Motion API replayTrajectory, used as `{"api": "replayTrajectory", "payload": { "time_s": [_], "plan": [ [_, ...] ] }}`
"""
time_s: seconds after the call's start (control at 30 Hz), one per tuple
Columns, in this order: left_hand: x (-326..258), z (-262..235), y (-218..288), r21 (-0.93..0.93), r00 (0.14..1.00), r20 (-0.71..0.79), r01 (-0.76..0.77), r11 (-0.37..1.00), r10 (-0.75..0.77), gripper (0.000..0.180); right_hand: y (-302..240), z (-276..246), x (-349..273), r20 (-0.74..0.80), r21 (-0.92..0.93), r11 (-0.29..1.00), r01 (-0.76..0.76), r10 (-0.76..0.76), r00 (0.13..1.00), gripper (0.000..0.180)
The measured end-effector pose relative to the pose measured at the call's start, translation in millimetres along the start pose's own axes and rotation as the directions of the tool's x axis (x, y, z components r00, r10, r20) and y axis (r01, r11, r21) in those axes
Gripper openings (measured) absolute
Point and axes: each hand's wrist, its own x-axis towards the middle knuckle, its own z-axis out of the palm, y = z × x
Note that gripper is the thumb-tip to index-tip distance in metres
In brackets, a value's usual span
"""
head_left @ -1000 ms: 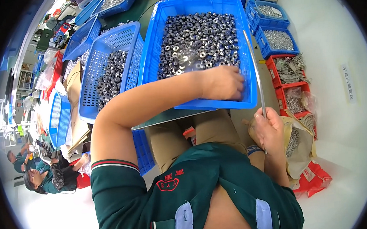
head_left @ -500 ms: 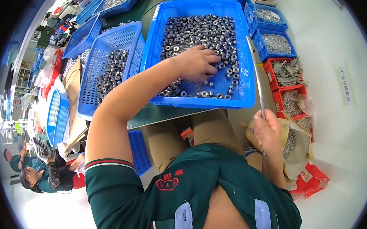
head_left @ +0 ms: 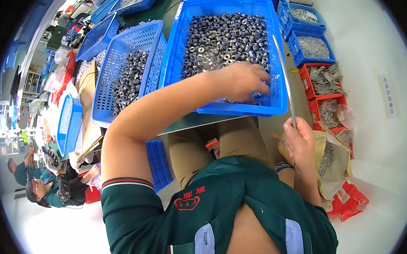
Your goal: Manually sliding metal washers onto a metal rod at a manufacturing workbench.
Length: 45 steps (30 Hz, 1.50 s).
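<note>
A big blue tray (head_left: 284, 105) holds a heap of small dark metal rings (head_left: 229, 38), thick-walled with round holes. Over its near right part, my left hand (head_left: 243, 82) reaches in, palm down among the rings, fingers bent and somewhat apart. Motion blurs it slightly, and no ring shows held in it. Off the tray's right side, my right hand (head_left: 301, 142) is closed around the lower part of a thin metal rod (head_left: 284, 72). The rod stands nearly upright in view, its upper end beside the tray's right wall.
Left of the tray stands a blue perforated basket (head_left: 101, 95) with more rings. Blue bins (head_left: 310, 48) and red bins (head_left: 323, 81) of metal parts line the right side. Near my right arm is an open sack (head_left: 327, 166) of parts. Another person (head_left: 55, 190) works at far left.
My left hand has swept right and slightly down across the tray, over the patch where the blue bottom showed. My right hand still grips the rod. The whole view has shifted slightly.
</note>
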Motion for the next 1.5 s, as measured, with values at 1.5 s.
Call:
{"api": "replayTrajectory", "payload": {
  "time_s": [1.5],
  "plan": [
    [-33, -28, -42, -0.996, 0.632, 0.091, 0.058, -0.07, -0.77, 0.025, 9, 0, -9, 0.228, -0.021, 0.995, -0.099, 0.102, 0.968, 0.011]
  ]
}}
